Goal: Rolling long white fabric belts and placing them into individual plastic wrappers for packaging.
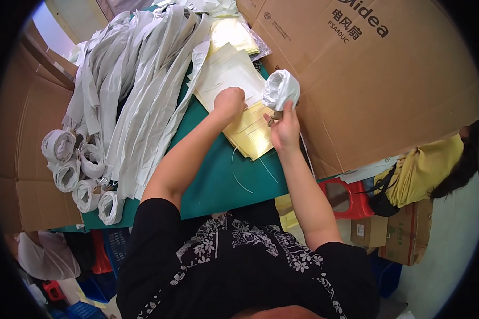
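Note:
My right hand (285, 127) holds up a white-wrapped coil (281, 90), its fingers around the lower part, where a small metal piece shows. On the green table, a stack of thin pale-yellow bags or sheets (250, 133) lies at a slant below both hands. My left hand (230, 105) is closed over the whiter part of this stack, its fingers curled; what they pinch is hidden. Left of it, long white wrapped strips (143, 95) lie heaped. Several similar white coils (85, 196) with metal pieces sit at the heap's near left end.
A large cardboard box (378, 80) rises along the right side of the green table (213, 186); more cardboard (32, 149) stands at the left. Thin cords (238, 178) trail from the stack. A red stool (346, 199) and a person in yellow (428, 170) are beyond the right edge.

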`<state>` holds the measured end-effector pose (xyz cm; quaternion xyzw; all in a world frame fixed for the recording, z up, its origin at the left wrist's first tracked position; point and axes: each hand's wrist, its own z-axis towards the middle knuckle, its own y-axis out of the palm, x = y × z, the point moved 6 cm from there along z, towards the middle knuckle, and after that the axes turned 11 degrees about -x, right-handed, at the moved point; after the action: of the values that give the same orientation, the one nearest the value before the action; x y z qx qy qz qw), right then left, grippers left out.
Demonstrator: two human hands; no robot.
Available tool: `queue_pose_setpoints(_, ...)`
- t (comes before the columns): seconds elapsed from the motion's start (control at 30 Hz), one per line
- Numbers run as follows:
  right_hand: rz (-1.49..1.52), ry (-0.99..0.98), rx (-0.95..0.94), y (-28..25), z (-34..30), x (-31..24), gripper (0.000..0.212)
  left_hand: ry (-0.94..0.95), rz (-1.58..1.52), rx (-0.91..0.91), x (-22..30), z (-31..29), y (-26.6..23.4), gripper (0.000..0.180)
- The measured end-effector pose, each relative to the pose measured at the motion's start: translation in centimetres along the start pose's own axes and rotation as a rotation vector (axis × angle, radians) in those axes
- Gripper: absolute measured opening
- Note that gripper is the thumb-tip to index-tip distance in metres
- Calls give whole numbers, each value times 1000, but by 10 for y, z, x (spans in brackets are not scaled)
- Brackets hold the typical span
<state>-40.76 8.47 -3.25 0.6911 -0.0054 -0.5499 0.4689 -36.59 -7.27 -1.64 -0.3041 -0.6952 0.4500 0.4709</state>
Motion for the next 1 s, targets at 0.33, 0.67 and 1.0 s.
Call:
queue_pose_setpoints(0.33,9,-136,-64,-12,19,28,38,-4,-55,-123,-13,4,14,23)
queue_pose_setpoints(0.67,-5,-134,-31,-11,20,31,41,400,-155,5,-23,-16,-2,14)
queue_pose_setpoints(1.0,-12,-130,-67,-12,19,33,44,72,220,114,-3,-5,-11,12)
